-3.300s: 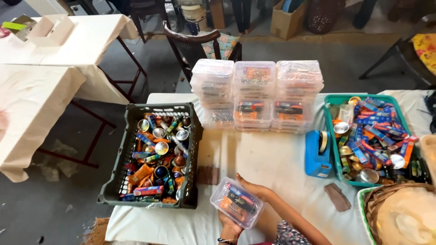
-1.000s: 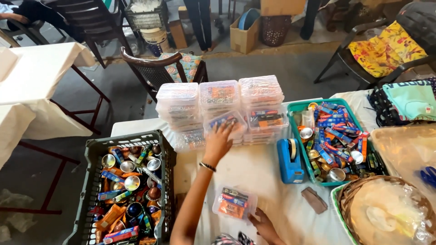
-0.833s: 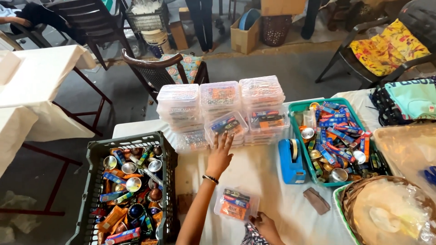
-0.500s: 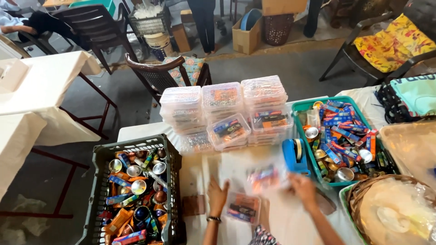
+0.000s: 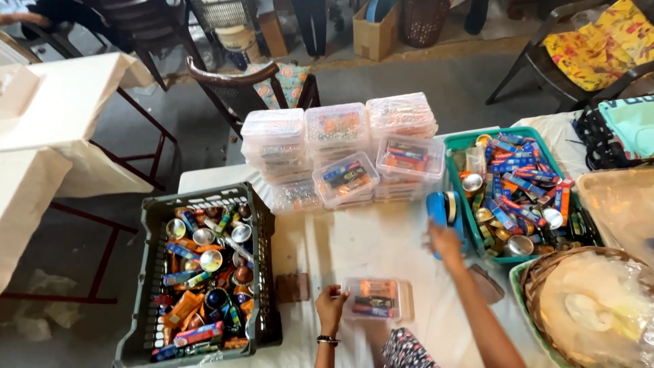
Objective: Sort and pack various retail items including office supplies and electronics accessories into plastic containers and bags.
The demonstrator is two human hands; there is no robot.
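Note:
A small clear plastic box (image 5: 376, 300) with colourful packets inside lies on the white-covered table (image 5: 371, 242) in front of me. My left hand (image 5: 331, 307) grips its left edge. My right hand (image 5: 445, 241) reaches out to the right, blurred, fingers apart, next to the blue tape dispenser (image 5: 445, 212) and the rim of the teal tray (image 5: 470, 218) full of packets and small metal cups. Stacks of filled clear boxes (image 5: 340, 153) stand at the back of the table.
A dark grey crate (image 5: 153, 272) of packets and metal cups sits at the left. A wicker basket (image 5: 545, 272) with a plastic-wrapped item is at the right. A brown pad (image 5: 292, 287) lies by the crate. Chairs and a cardboard box stand beyond the table.
My left hand put a filled box on the stacks and came back to the near table. Both hands set a small box down; my right hand now swings toward the teal tray.

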